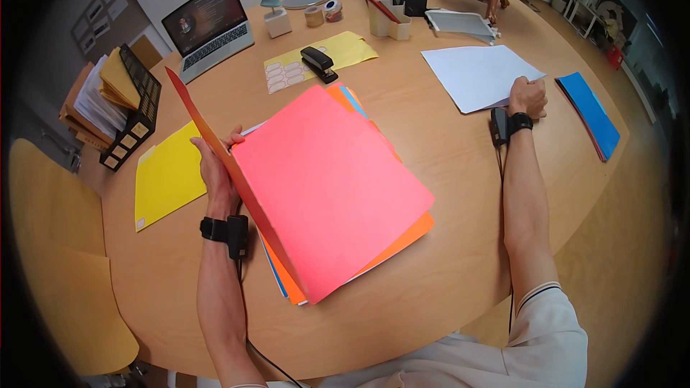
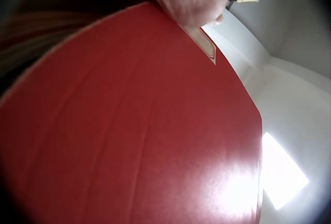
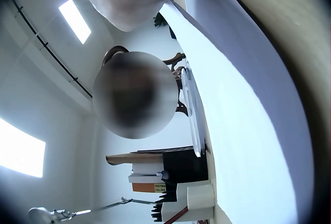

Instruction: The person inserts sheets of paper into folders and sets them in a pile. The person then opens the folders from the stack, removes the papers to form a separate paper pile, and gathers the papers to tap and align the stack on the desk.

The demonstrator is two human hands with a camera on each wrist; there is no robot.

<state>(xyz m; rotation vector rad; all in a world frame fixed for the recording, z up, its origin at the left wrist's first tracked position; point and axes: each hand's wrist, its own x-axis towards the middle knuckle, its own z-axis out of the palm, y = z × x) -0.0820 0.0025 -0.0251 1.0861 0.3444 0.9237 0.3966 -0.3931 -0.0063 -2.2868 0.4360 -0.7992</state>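
Note:
A red file folder lies opened over a stack of orange and blue folders, its left cover tilted upright. My left hand grips it by the raised cover, fingertips showing near the fold at the top. In the left wrist view the red cover fills most of the picture, with a pale label beside the hand. On the right, my right hand pinches the near right corner of some white paper. The paper's edge bends up from the table in the right wrist view.
A yellow folder lies left, beside a black file rack. A black stapler sits on yellow label sheets behind the red folder. Farther back are a laptop and pen holder. Blue folders lie far right.

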